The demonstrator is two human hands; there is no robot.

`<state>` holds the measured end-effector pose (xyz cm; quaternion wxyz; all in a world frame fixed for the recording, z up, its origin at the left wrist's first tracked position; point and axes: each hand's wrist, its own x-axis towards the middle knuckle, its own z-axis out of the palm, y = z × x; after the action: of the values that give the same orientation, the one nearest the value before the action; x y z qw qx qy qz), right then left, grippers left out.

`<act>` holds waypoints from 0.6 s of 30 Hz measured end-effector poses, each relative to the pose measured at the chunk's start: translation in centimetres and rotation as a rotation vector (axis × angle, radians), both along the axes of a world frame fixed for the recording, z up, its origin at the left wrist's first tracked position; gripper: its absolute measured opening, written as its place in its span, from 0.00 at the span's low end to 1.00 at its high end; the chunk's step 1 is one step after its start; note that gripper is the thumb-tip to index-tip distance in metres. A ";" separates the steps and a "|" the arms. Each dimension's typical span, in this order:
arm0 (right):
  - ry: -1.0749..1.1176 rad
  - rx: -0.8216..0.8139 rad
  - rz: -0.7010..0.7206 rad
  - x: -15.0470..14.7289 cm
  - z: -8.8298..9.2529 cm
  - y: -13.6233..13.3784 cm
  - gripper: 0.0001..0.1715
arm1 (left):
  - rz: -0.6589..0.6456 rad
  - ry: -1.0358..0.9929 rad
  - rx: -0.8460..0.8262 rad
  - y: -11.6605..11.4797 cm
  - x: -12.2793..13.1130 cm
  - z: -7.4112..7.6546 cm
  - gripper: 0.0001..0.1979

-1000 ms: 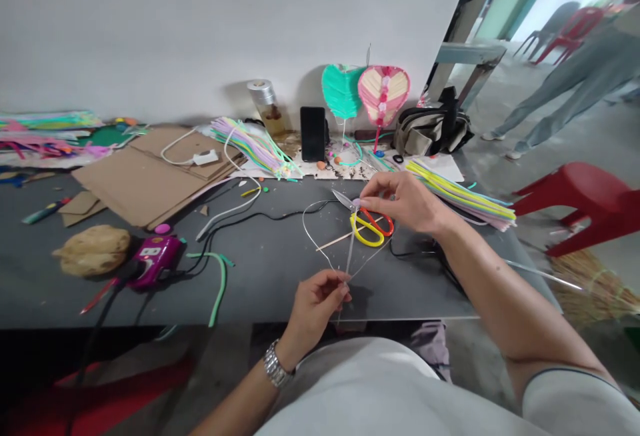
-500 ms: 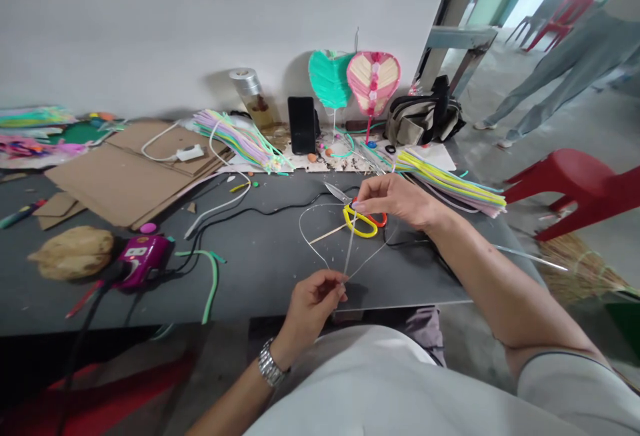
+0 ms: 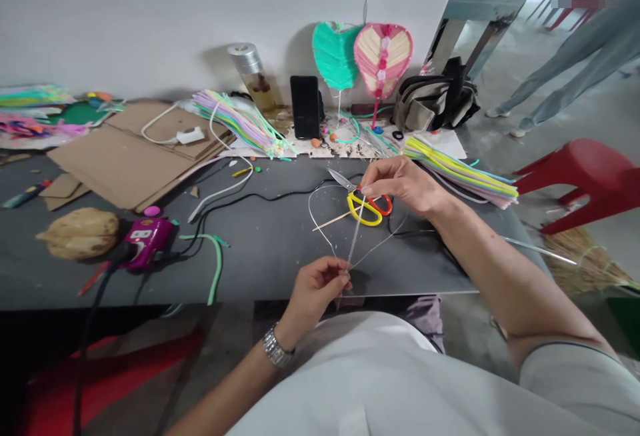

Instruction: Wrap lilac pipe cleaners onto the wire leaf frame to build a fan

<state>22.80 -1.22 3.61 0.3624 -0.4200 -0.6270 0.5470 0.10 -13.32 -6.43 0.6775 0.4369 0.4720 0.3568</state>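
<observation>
A thin wire bent into a heart-like loop point(image 3: 311, 215) is pinched at its lower tip by my left hand point(image 3: 323, 284), which wears a watch. My right hand point(image 3: 400, 184) pinches the upper end of a narrow whitish strip point(image 3: 356, 235). That strip runs taut and slanting down to the fingers of my left hand. Scissors point(image 3: 367, 212) with one yellow and one red handle lie on the table just beyond the strip. Beside them is a thin wooden stick point(image 3: 331, 221), seen through the loop.
A pink and a green heart-shaped fan point(image 3: 334, 56) stand by the wall near a phone point(image 3: 305, 107) and a jar point(image 3: 253, 76). Bundled fuzzy stems point(image 3: 460, 169), cardboard point(image 3: 125, 163) and a purple plug-in device point(image 3: 149, 241) lie around. A red stool point(image 3: 590, 169) and a person's legs are right.
The view has tilted slightly, so the table things sit higher in the picture. Both hands keep their pinches, and the strip stays stretched between them.
</observation>
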 end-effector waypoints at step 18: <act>-0.689 0.311 -0.802 18.4 1.9 -0.5 0.11 | 0.182 0.149 -0.098 2.2 -3.7 -0.7 0.24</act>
<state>41.23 -1.74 5.49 0.3739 -0.7224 -0.5734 0.0977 -3.59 -11.12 -7.18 0.6260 0.3839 0.5756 0.3598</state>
